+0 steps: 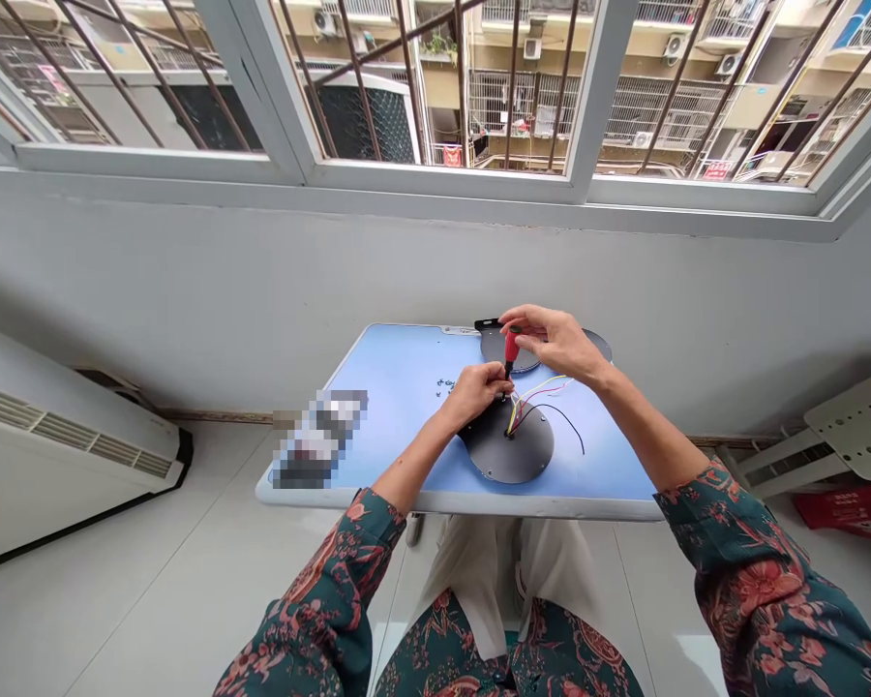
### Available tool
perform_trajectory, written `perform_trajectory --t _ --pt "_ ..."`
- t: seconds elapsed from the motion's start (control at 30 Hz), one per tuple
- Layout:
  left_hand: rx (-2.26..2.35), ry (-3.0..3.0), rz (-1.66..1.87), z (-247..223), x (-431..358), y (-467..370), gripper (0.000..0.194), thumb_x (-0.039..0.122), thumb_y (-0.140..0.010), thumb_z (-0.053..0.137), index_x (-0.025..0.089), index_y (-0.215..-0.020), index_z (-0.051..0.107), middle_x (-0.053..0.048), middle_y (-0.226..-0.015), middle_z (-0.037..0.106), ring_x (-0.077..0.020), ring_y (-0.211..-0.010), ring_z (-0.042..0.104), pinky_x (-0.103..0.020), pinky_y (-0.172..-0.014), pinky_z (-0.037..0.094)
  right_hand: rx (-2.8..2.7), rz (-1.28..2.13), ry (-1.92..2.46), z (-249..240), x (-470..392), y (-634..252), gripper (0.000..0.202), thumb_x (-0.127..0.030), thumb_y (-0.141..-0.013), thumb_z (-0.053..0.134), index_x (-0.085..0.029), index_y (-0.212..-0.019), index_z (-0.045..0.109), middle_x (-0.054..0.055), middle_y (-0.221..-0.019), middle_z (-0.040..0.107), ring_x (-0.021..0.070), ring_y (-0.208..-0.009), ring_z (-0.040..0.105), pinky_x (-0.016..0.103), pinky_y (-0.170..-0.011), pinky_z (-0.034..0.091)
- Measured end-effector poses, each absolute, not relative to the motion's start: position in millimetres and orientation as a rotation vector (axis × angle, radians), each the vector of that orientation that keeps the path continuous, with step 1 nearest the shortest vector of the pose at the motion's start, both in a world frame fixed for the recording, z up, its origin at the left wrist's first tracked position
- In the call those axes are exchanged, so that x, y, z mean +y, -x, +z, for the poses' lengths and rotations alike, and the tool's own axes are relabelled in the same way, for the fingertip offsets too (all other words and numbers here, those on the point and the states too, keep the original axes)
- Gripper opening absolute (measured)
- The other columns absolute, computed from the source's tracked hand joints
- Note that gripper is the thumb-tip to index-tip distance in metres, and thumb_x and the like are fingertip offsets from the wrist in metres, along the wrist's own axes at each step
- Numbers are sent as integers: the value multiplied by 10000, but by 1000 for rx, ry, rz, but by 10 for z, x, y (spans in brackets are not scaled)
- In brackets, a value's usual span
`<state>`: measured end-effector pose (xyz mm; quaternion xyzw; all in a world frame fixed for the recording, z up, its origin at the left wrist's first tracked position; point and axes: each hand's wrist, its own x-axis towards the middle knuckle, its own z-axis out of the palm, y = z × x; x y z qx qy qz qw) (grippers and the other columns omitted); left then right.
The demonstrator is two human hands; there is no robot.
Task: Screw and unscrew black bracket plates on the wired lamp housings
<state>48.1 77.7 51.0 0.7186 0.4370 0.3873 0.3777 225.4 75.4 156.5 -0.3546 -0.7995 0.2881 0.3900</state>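
A round dark plate [512, 455] lies on the blue table, with yellow, red, white and black wires [533, 395] coming out of its middle. My right hand [557, 341] holds the red handle of a screwdriver [512, 345], which stands upright over the plate's far edge. Around the lower shaft, my left hand [479, 389] has its fingers pinched at that edge; any small part between them is hidden. Behind my hands sits a second dark round piece [495, 341], partly covered by the right hand.
Small dark bits, apparently screws [446, 384], lie on the blue table [399, 387] left of my left hand. A pixelated patch covers the table's left side. Another dark round edge [598, 344] shows behind my right wrist. A wall and window stand beyond.
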Motion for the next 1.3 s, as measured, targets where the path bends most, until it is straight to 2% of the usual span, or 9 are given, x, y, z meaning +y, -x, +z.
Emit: perform_trajectory --t 0.1,0.2,0.37,0.57,0.73,0.8,0.97,1.17,1.3 --pt "1145 -1863 974 518 779 -490 209 234 -810 640 210 -651 506 20 -738 704 -160 -750 650 -279 -749 489 -1909 517 1058 1517 715 -2208 218 -242 -783 696 -215 -1000 701 19 -872 733 187 -850 680 354 -843 554" --pt "1180 -1863 984 507 782 -485 218 237 -792 670 209 -657 501 22 -744 699 -157 -738 632 -280 -735 473 -1961 445 1003 1525 693 -2179 120 -192 -756 674 -211 -874 680 17 -811 716 192 -823 670 363 -857 548" --pt "1267 -1878 999 487 783 -475 285 309 -761 731 216 -654 484 36 -680 643 -147 -661 546 -274 -643 418 -2076 845 808 1565 720 -2181 488 -146 -784 538 -238 -1255 627 31 -1063 761 167 -868 710 365 -896 567" --pt "1282 -1905 1028 494 771 -498 309 285 -768 753 212 -656 475 38 -677 644 -134 -640 510 -273 -643 395 -1916 414 1076 1500 692 -2118 90 -226 -789 702 -225 -837 626 3 -757 710 189 -772 673 374 -847 555" --pt "1289 -1922 1022 491 775 -501 342 294 -771 792 205 -653 484 47 -667 608 -130 -639 495 -269 -631 377 -2087 897 714 1601 722 -2208 275 -138 -800 556 -214 -1040 667 35 -1012 761 179 -939 734 367 -932 573" --pt "1304 -1935 1010 503 766 -511 362 287 -783 793 206 -647 467 56 -649 580 -125 -624 476 -271 -630 370 -2070 878 759 1606 727 -2218 315 -151 -808 574 -223 -1098 676 48 -1098 751 190 -1032 718 378 -958 565" --pt "1310 -1963 1023 536 738 -520 360 251 -770 799 210 -648 463 59 -642 567 -128 -624 475 -276 -638 377 -1991 429 1038 1535 715 -2159 82 -201 -766 728 -206 -829 676 18 -822 696 185 -804 652 388 -859 554" --pt "1210 -1913 998 514 756 -480 196 247 -779 731 208 -692 560 30 -700 655 -153 -685 575 -278 -677 451 -2024 937 709 1520 748 -2185 462 -113 -763 588 -227 -1205 656 29 -1068 761 180 -967 726 347 -881 589" --pt "1291 -1934 1037 500 772 -487 265 257 -762 775 207 -663 534 46 -649 622 -137 -634 540 -264 -629 418 -1926 579 976 1457 709 -2153 233 -144 -794 654 -221 -1003 725 21 -958 769 184 -911 725 352 -878 579"
